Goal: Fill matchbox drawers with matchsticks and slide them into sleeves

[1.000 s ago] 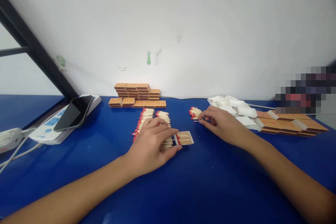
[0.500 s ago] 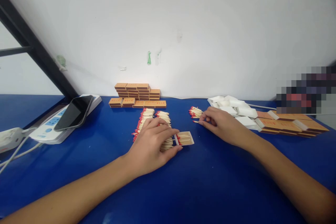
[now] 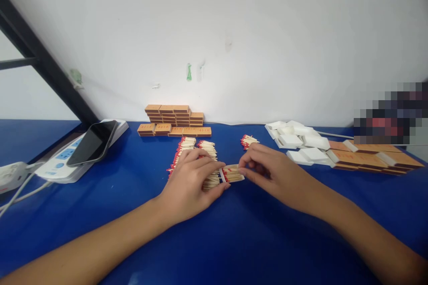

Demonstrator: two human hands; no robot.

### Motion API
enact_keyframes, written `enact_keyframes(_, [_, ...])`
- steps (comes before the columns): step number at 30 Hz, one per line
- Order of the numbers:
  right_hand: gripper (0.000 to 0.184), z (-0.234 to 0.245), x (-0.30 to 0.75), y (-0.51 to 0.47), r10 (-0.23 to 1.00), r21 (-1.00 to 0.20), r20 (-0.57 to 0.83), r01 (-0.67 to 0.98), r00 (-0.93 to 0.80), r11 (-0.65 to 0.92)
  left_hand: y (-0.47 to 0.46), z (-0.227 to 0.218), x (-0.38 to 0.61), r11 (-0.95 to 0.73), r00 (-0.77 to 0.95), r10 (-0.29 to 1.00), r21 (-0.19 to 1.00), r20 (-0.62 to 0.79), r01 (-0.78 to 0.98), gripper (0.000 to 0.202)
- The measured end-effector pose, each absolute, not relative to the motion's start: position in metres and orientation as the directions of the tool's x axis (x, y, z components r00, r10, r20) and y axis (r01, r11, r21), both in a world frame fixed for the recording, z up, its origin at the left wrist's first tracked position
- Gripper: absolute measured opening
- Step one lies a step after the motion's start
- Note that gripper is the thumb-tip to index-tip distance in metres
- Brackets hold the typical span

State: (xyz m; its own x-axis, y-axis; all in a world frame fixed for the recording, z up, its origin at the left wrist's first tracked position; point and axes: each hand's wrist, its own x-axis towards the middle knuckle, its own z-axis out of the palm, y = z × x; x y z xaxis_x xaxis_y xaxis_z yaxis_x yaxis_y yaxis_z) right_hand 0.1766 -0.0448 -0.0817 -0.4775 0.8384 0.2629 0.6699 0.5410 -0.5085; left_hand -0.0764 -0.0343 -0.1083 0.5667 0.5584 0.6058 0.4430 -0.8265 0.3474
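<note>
A white matchbox tray (image 3: 241,179) holding red-tipped matches lies on the blue table. My left hand (image 3: 190,182) is closed on its left end, with the thumb at the near side and a forefinger at the far side. Under and beside that hand are two rows of loose matches (image 3: 207,146), partly hidden by the fingers. At the tray's right end my right hand (image 3: 267,167) pinches a match (image 3: 236,170) over the matches inside. Most of that match is hard to tell from the others. Behind the right hand lies a small pile of matches (image 3: 248,141).
Orange matchboxes (image 3: 174,118) are stacked by the wall. On the right are several white trays (image 3: 294,136) and more matchboxes (image 3: 364,158). A phone (image 3: 93,142) rests on a power strip (image 3: 63,162) with cables at the left. The wall (image 3: 234,18) bounds the table's back.
My right hand has moved left and nearer from the small match pile to the tray, carrying a match. My left hand has stayed on the tray, which has turned slightly.
</note>
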Motion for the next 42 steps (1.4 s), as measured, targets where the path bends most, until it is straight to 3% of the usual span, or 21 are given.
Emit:
enact_keyframes(8, [0.012, -0.086, 0.172, -0.046, 0.829, -0.571, 0.215, 0.622, -0.516, 0.535, -0.036, -0.108, -0.077, -0.833, 0.561, 0.550, 0.354, 0.618, 0.426, 0.040])
enact_keyframes(13, [0.019, -0.081, 0.180, -0.039, 0.873, -0.602, 0.279, 0.636, -0.399, 0.483, -0.035, -0.107, -0.077, -0.831, 0.557, 0.552, 0.352, 0.621, 0.431, 0.041])
enact_keyframes(17, [0.021, -0.084, 0.205, -0.019, 0.896, -0.481, 0.401, 0.789, -0.189, 0.382, -0.035, -0.108, -0.077, -0.834, 0.561, 0.548, 0.356, 0.620, 0.421, 0.041])
enact_keyframes(21, [0.020, -0.096, 0.227, -0.001, 0.910, -0.358, 0.395, 0.890, -0.130, 0.283, -0.037, -0.107, -0.078, -0.834, 0.571, 0.549, 0.356, 0.611, 0.421, 0.040])
enact_keyframes(30, [0.020, -0.116, 0.221, 0.004, 0.952, -0.372, 0.264, 0.894, -0.156, 0.250, -0.037, -0.107, -0.077, -0.835, 0.573, 0.548, 0.364, 0.609, 0.412, 0.041])
enact_keyframes(37, [0.020, -0.110, 0.229, 0.004, 0.915, -0.392, 0.239, 0.829, -0.326, 0.398, -0.038, -0.109, -0.078, -0.832, 0.584, 0.554, 0.368, 0.594, 0.414, 0.038])
enact_keyframes(42, [0.017, -0.109, 0.229, 0.003, 0.912, -0.376, 0.246, 0.835, -0.328, 0.401, -0.038, -0.107, -0.077, -0.833, 0.586, 0.553, 0.366, 0.592, 0.415, 0.039])
